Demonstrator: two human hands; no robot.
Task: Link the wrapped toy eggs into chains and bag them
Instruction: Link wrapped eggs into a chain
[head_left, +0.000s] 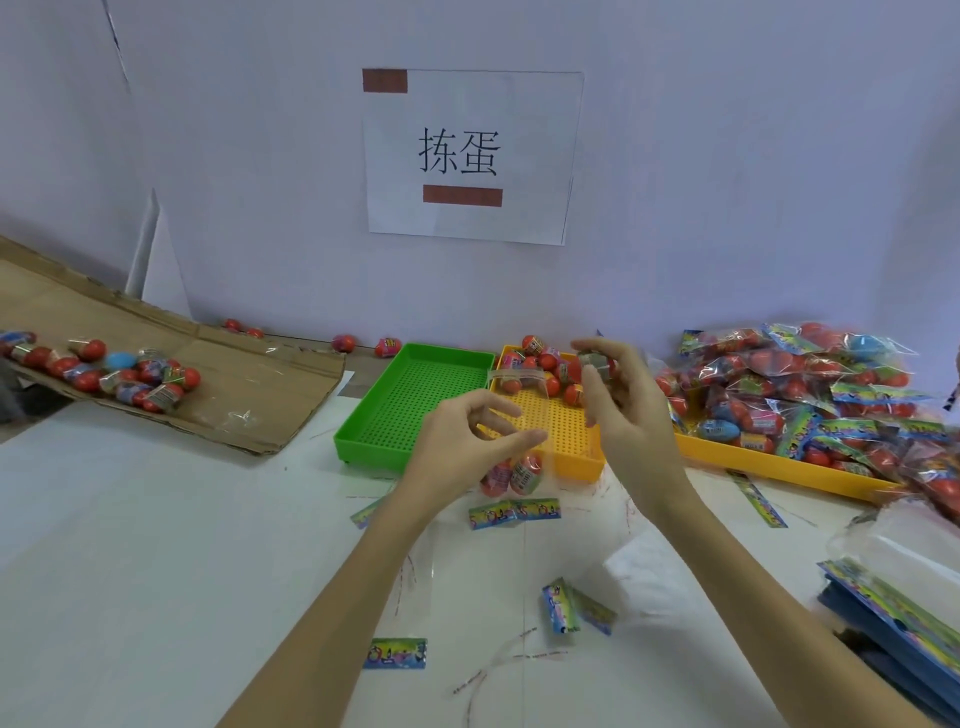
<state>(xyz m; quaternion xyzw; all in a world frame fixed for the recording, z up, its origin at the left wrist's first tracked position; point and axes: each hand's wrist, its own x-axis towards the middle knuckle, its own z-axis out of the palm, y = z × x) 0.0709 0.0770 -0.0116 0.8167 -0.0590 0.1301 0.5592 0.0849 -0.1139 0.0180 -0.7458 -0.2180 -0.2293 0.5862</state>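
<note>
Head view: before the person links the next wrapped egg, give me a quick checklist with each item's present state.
1. Right hand holds a wrapped toy egg, raised over the small yellow perforated tray: ok.
2. Left hand has a hold on the pair of wrapped eggs hanging below it: cannot tell, the fingers hide the contact.
3. More loose eggs in the yellow tray: ok.
4. Green perforated tray out of the hands' way: ok.
5. Printed header cards on the white table within reach: ok.
6. Clear bag open and ready: cannot tell.
</note>
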